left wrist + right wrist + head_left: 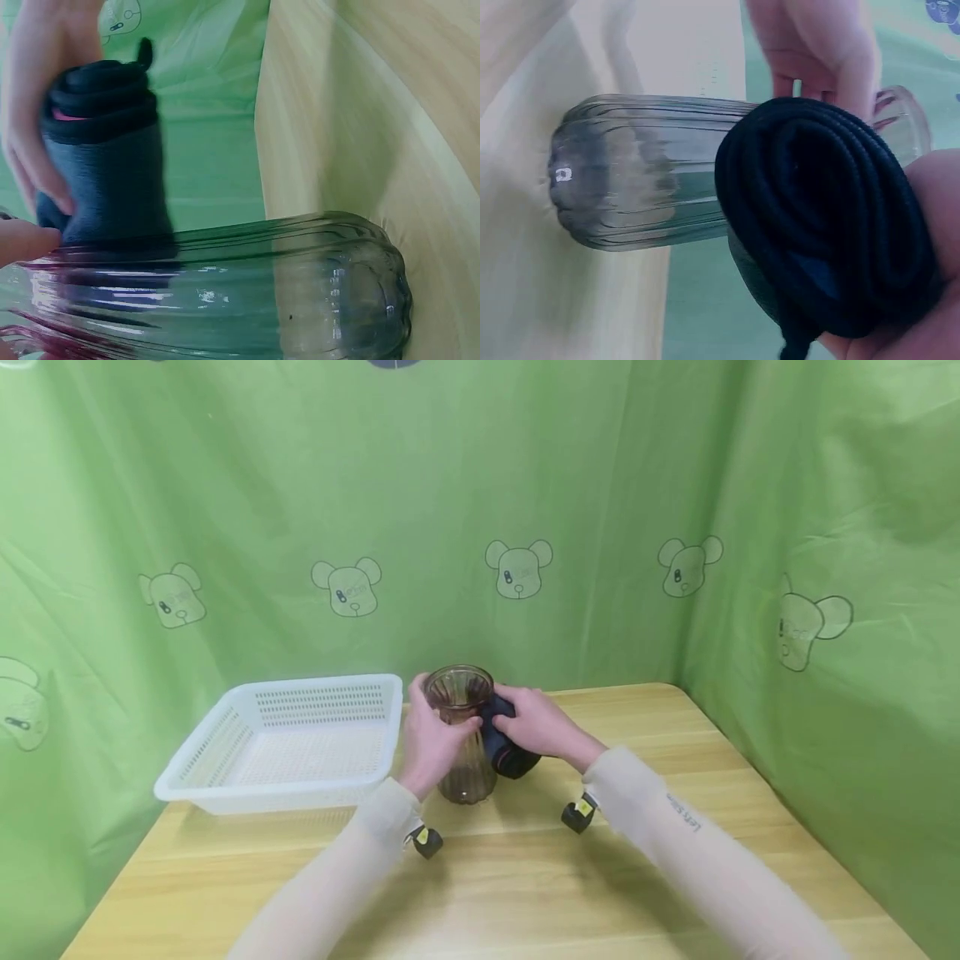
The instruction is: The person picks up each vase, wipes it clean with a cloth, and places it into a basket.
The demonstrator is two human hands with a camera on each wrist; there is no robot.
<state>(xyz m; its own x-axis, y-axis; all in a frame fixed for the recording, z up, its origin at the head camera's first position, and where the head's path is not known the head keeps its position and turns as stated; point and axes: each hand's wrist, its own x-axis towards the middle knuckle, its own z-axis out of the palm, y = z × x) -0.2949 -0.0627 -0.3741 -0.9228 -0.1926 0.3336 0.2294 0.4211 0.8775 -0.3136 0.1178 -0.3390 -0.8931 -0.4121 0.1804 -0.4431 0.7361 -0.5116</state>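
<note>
A ribbed, tinted clear glass vase with a flared rim stands upright on the table. My left hand grips it near the top, thumb across its front and fingers round the far left side. In my right hand is a rolled dark navy cloth, held against the right side of the vase. The right wrist view shows the spiral end of the rolled cloth in front of the vase. Through the glass in the left wrist view, the lower part of the cloth shows dark.
A white plastic basket with slotted walls sits at the left of the wooden table. Green curtains printed with bear heads hang behind the table and along its sides.
</note>
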